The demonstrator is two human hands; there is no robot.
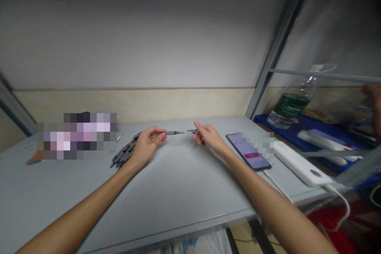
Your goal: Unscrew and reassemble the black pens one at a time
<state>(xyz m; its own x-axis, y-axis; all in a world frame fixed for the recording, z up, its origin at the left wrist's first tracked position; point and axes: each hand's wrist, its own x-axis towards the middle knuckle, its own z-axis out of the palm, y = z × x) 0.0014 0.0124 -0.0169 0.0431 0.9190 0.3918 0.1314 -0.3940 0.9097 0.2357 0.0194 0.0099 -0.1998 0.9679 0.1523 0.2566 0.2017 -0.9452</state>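
Note:
A slim pen [180, 132] lies level between my two hands, just above the desk. My left hand [149, 142] pinches its grey end between thumb and fingertips. At the other end, my right hand [206, 135] has closed fingers around the pen, hiding its tip, with the thumb pointing up. Between the hands, a thin shiny length shows beside the grey part. Next to my left wrist lies a pile of several grey and black pens [123, 154], partly covered by that hand.
A phone [249, 152] and a white power strip or power bank [300, 162] with a cable lie on the right of the grey desk [166, 190]. Beyond a metal frame [269, 65] stands a water bottle [290, 105]. Another person's hand [373, 99] is at the right edge. Blurred items [77, 137] lie left.

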